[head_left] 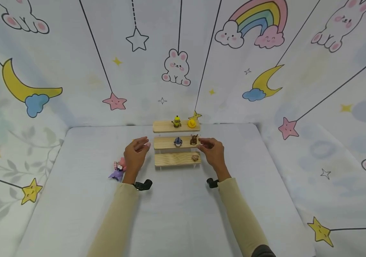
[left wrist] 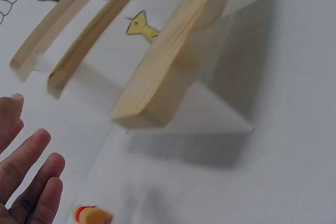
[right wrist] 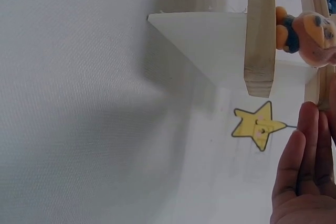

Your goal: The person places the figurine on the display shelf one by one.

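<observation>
A three-tier wooden display stand (head_left: pixel 171 160) is between my two hands. My left hand (head_left: pixel 136 152) hovers off its left side, fingers loosely extended and holding nothing. At the right end of the middle tier is my right hand (head_left: pixel 213 150), its fingertips right beside a brown figurine (head_left: pixel 193 139). In the right wrist view its fingers (right wrist: pixel 310 150) look nearly straight, with the thumb mostly cut off. A blue figurine (head_left: pixel 178 141) shares that tier. Above stand a yellow-green figurine (head_left: pixel 176 121) and a yellow duck (head_left: pixel 192 123). The lowest tier carries a small figurine (right wrist: pixel 315 35) near its right end.
Left of my left wrist, a pink figurine (head_left: pixel 121 164) and a purple one (head_left: pixel 116 174) lie on the white cloth, partly hidden by the hand. A small orange piece (left wrist: pixel 93 214) lies near the left fingers. Behind the stand rises a printed backdrop (head_left: pixel 151 82).
</observation>
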The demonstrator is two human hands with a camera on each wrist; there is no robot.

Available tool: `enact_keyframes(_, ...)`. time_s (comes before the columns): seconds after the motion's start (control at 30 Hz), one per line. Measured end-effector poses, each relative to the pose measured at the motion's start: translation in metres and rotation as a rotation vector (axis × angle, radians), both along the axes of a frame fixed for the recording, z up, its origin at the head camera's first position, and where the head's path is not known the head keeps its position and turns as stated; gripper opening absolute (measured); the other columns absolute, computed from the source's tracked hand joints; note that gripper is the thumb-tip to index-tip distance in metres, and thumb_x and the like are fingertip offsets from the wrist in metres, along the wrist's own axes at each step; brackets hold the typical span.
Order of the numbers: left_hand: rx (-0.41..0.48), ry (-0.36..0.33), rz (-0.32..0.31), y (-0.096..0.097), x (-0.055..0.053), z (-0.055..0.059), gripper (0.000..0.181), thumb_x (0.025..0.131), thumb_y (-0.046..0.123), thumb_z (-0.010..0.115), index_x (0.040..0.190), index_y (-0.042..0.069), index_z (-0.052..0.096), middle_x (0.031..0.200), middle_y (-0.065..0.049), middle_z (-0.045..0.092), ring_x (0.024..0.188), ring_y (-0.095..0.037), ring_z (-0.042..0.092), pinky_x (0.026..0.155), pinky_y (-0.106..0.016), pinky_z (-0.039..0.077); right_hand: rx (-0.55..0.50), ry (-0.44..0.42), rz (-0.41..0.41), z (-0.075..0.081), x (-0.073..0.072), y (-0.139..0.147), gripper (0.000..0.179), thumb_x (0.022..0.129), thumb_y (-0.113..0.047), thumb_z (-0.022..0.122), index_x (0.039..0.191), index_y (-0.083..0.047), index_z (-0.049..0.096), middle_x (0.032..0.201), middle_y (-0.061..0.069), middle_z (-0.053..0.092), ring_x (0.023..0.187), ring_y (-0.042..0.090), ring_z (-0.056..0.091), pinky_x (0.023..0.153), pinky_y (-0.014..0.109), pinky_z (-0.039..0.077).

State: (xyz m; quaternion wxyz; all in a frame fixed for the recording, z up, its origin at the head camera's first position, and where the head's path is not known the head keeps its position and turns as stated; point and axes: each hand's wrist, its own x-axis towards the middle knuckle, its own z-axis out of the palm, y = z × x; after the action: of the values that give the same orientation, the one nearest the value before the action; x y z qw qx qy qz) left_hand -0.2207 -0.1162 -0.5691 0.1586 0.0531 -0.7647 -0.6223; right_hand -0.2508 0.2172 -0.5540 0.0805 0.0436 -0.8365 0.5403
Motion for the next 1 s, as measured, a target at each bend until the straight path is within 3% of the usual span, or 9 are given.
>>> enact_keyframes(0.2,-0.089,0.045,0.083,-0.028,0.004,0.007,0.025,0.097,0.022,0.080,0.121,0.016,0.080,0.109,-0.008,0.082,0.093,-0.003,0.073,0.085,-0.010,0.054,0.005,0.006,0.000,-0.001,0.000,0.001,0.034,0.090,-0.028,0.086,0.119,-0.011,0.080,0.118,0.010,0.078,0.098,0.021,0.073,0.082,0.014,0.058)
enact_keyframes(0.4,-0.185,-0.026,0.063,-0.060,0.013,0.010,0.029,0.098,0.025,0.078,0.125,0.014,0.078,0.115,-0.008,0.080,0.094,-0.003,0.069,0.087,-0.009,0.052,-0.006,0.003,0.001,-0.004,-0.002,0.001,0.033,0.089,-0.028,0.086,0.117,-0.012,0.081,0.117,0.009,0.078,0.097,0.019,0.073,0.082,0.014,0.057)
enact_keyframes(0.5,-0.229,-0.074,0.042,-0.076,0.019,0.010,0.032,0.099,0.030,0.077,0.128,0.015,0.077,0.119,-0.007,0.079,0.100,-0.008,0.070,0.091,-0.012,0.053,-0.009,0.002,-0.006,-0.006,-0.003,0.001,0.032,0.089,-0.028,0.086,0.117,-0.013,0.081,0.117,0.008,0.079,0.096,0.018,0.073,0.082,0.014,0.058)
enact_keyframes(0.73,-0.332,-0.123,0.013,-0.104,0.034,0.006,0.039,0.101,0.034,0.076,0.134,0.014,0.073,0.130,-0.007,0.076,0.115,-0.028,0.071,0.102,-0.037,0.053,-0.024,0.007,-0.010,-0.008,-0.005,0.000,0.032,0.090,-0.028,0.086,0.118,-0.014,0.081,0.114,0.009,0.077,0.096,0.015,0.073,0.082,0.015,0.059)
enact_keyframes(1.0,-0.383,-0.239,-0.041,-0.118,0.052,-0.007,0.041,0.102,0.027,0.073,0.140,0.011,0.068,0.141,-0.015,0.069,0.127,-0.037,0.064,0.113,-0.055,0.049,-0.036,0.010,-0.010,-0.012,-0.006,0.001,0.034,0.090,-0.029,0.086,0.119,-0.013,0.081,0.115,0.014,0.076,0.098,0.024,0.073,0.081,0.011,0.056)
